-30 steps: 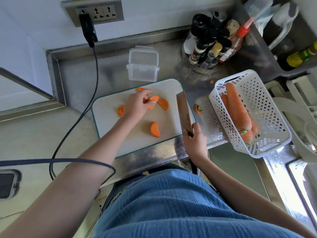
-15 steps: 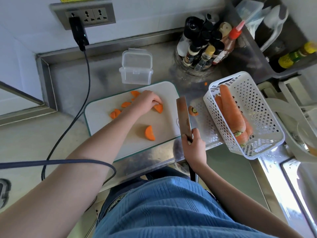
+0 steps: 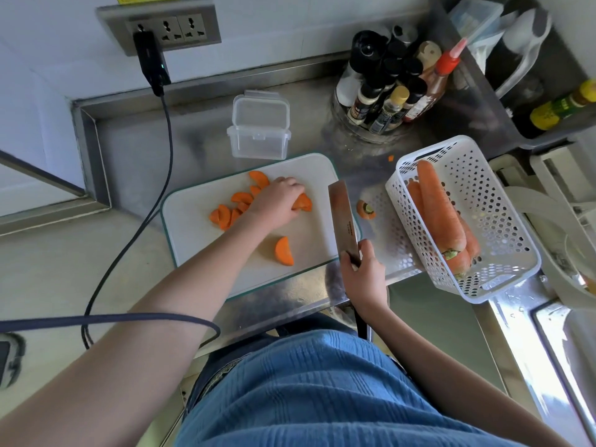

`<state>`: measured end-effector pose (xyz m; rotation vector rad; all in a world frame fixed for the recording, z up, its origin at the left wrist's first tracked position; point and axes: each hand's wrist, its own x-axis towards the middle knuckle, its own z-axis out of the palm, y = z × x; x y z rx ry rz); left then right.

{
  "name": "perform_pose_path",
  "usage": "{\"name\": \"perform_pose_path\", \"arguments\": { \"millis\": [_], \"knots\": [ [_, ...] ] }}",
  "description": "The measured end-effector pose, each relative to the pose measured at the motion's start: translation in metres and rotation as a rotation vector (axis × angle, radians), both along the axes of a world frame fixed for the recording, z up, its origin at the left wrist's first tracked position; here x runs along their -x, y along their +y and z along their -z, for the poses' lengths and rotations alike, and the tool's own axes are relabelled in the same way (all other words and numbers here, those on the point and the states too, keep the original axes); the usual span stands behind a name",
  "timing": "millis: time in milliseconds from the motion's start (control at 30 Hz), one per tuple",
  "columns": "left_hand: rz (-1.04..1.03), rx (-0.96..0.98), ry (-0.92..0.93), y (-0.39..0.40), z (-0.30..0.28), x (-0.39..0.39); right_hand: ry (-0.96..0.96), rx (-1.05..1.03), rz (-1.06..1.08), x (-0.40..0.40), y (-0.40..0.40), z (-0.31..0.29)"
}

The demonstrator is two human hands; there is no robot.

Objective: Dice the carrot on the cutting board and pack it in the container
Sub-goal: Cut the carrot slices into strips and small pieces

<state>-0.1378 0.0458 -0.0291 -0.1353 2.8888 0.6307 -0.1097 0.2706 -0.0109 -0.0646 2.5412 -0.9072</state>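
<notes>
Gathering half-moon carrot slices (image 3: pixel 240 204) that lay scattered a second ago, the left hand (image 3: pixel 278 205) presses one at the cutting board's (image 3: pixel 190 227) twelve o'clock while the right hand (image 3: pixel 364 279) grips the idle cleaver (image 3: pixel 343 221); dicing remains, container (image 3: pixel 258 130) unfilled beyond.

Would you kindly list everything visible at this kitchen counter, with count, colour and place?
carrot pieces: several, orange, on the cutting board
cutting board: one, white, counter centre
container: one, clear, behind the board
cleaver: one, steel, board's right edge
carrot top: one, orange, right of the cleaver
basket: one, white, right, holding whole carrots
bottles: many, dark, rear
cable: one, black, left
left hand: on the pieces
right hand: grips the cleaver
</notes>
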Motion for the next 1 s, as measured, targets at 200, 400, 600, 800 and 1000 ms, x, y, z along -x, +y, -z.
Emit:
{"name": "perform_pose_path", "arguments": {
  "millis": [200, 400, 600, 800, 1000],
  "knots": [
    [-0.366, 0.134, 0.007, 0.027, 0.003, -0.027, -0.012, 0.010, -0.064, 0.003, -0.011, 0.002],
    [-0.483, 0.044, 0.270, 0.010, 0.001, -0.028, -0.024, 0.034, -0.080, 0.005, -0.022, 0.002],
    [-0.156, -0.022, 0.014, -0.060, 0.007, -0.016, -0.037, 0.041, -0.053, 0.004, -0.018, 0.004],
    [-0.219, 0.003, -0.035, -0.063, -0.003, -0.013, -0.032, 0.035, -0.028, 0.004, -0.014, 0.007],
    [-0.520, -0.458, 0.131, -0.056, -0.012, -0.019, -0.042, 0.039, -0.035, 0.004, -0.018, 0.007]
  ]
}}
